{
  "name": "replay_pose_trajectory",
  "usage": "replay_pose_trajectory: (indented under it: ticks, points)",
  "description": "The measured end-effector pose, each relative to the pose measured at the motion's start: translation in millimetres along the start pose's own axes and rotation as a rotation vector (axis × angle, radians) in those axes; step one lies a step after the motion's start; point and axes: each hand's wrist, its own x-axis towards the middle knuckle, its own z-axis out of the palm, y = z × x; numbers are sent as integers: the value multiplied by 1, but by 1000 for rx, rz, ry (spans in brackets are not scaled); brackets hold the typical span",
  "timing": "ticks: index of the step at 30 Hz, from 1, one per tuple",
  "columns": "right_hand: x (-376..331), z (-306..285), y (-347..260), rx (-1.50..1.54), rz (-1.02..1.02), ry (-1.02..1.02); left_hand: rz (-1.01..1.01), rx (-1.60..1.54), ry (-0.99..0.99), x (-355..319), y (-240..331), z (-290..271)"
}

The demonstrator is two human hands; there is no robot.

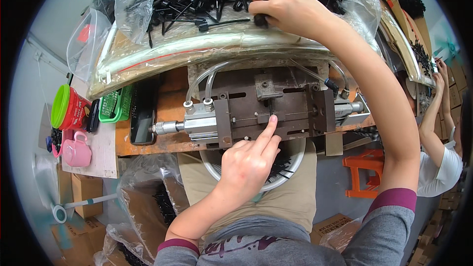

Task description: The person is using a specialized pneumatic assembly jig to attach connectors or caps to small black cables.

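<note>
My left hand reaches over a dark metal clamping fixture. Its index finger is stretched out, the tip at a small dark piece in the middle slot below a metal block; the other fingers bend loosely. At the far side, my right hand is closed at the near edge of a heap of black plastic parts with block heads and thin stems, like cable ties. A rounded black plastic part shows under its curled fingers. A white-rimmed basin with black pieces sits on my lap beneath the fixture.
Pneumatic cylinders with clear hoses flank the fixture. Left on the wooden bench lie a phone, a green basket, a red tub and a pink cup. An orange stool and another person are at right.
</note>
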Motion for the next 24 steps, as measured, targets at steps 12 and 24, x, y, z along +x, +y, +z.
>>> replay_pose_trajectory:
  ticks: [12,24]
  points:
    - [-52,-38,-9,1172,906,589,15,-62,19,-1,-3,-1]
    - [-84,-58,-134,1978,1123,536,-553,-1368,210,9,-6,-49]
